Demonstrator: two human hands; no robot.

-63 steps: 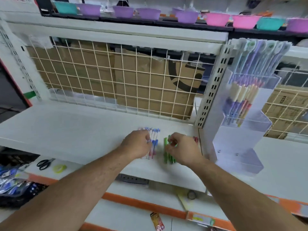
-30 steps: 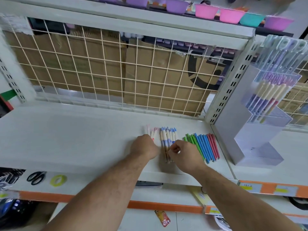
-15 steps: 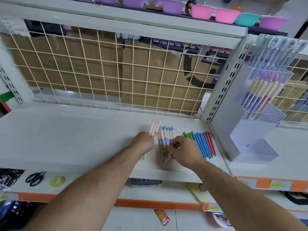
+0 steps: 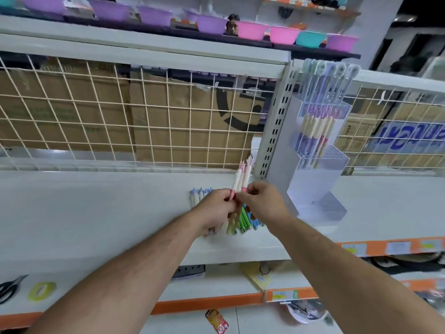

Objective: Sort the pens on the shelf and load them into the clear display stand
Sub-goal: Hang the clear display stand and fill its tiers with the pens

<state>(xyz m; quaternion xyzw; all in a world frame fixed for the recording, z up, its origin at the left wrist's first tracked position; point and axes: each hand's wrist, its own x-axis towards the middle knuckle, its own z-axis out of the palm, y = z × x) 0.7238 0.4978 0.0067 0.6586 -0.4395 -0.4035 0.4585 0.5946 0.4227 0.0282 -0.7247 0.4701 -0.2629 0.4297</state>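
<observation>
Hands: 2, left hand (image 4: 214,210) and right hand (image 4: 262,203). pink-and-cream pens (image 4: 239,180) held between them: about 3, blurred. clear display stand (image 4: 313,186): 1, with 3 stepped pockets, 2 holding pens. Top-shelf bowls: 5 purple bowls (image 4: 109,9) clearly seen, 2 pink bowls (image 4: 252,30), 1 whole teal bowl (image 4: 310,39). scissors (image 4: 9,286): 1. tape roll (image 4: 42,290): 1. green pens (image 4: 244,219): several, partly hidden.

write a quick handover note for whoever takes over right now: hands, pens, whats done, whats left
Hands: left grip holds a small bunch of pink-and-cream pens lifted off the shelf; right grip pinches the same bunch.
Things: blue-and-cream pens, green pens and blue pens lie on the shelf under the hands.
Done: clear display stand has pens in its top two tiers.
Left: load the held bunch, then the rest.
</observation>
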